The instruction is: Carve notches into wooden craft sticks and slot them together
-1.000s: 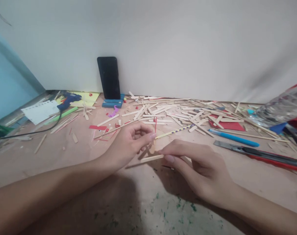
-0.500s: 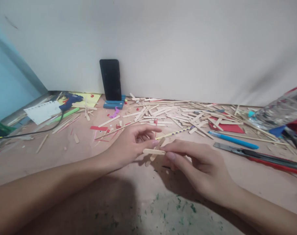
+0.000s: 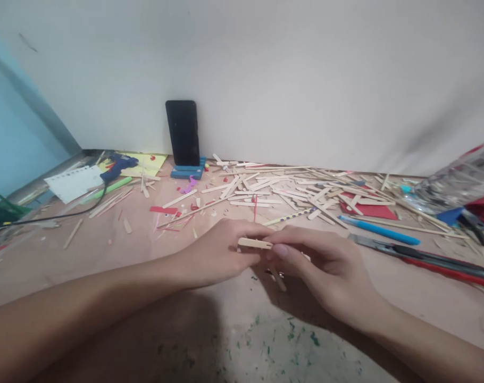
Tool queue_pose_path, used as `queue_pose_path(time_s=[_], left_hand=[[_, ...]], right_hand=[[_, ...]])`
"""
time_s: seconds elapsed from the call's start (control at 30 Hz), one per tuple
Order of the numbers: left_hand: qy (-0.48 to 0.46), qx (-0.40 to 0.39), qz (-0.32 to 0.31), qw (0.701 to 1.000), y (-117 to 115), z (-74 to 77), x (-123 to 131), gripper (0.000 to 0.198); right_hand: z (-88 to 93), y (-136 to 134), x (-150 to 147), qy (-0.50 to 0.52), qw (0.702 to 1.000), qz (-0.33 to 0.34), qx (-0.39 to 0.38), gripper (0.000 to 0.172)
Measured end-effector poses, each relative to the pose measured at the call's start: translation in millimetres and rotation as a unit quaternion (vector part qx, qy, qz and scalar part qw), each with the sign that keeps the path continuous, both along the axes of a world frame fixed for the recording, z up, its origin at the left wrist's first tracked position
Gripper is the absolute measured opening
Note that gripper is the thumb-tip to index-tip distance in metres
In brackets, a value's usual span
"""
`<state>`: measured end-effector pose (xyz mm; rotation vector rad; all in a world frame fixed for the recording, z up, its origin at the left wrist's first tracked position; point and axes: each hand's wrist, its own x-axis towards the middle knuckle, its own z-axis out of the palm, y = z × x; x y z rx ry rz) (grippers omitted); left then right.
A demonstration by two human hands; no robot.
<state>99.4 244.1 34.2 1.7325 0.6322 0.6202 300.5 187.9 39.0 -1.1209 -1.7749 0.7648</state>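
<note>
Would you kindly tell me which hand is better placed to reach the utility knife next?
Probably the right hand: it is nearer the utility knife than the left hand, though it pinches a wooden stick.

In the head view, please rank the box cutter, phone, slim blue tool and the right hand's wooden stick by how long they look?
Longest first:
1. Box cutter, reaching the picture's edge
2. Slim blue tool
3. Phone (farther back; true rank unsure)
4. Wooden stick

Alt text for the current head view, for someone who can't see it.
The right hand pinches a stick near the left hand, above a table. Behind are scattered sticks and a propped phone; a cutter lies at right.
</note>
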Motion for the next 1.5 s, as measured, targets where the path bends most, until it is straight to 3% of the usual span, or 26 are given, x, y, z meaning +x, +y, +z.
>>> queue_pose_path(time_s=[0.2,0.4,0.47,0.6,0.7,0.8,1.03,1.5], left_hand=[[0.063,0.097,-0.004,0.993,-1,-5.8,4,0.014],[0.065,0.083,0.015,0.994,0,-3.1,2,0.024],[0.021,0.031,0.066,0.997,2,-1.3,-1,0.025],[-0.091,-0.171,0.080,0.978,6,1.0,-8,0.063],[-0.162,-0.234,0.097,0.954,7,2.9,-9,0.054],[-0.199,-0.259,0.123,0.937,7,4.0,-10,0.044],[-0.180,-0.277,0.156,0.931,8,1.5,-13,0.026],[-0.163,-0.276,0.231,0.919,12,1.6,-12,0.017]], right_hand=[[5.5,1,0,0.043,0.999,-0.007,-0.019,0.014],[0.5,0,4,0.038,0.997,-0.067,0.031,0.015],[-2.3,-1,6,0.037,0.993,-0.096,0.064,0.014],[-3.4,-5,7,0.009,0.980,-0.130,0.152,0.018],[-1.8,-8,7,-0.016,0.973,-0.098,0.207,0.026],[-1.0,-8,6,-0.017,0.975,-0.022,0.219,0.030],[0.4,-4,7,-0.046,0.987,0.071,0.135,0.019],[-3.1,-3,7,-0.071,0.990,0.064,0.105,0.017]])
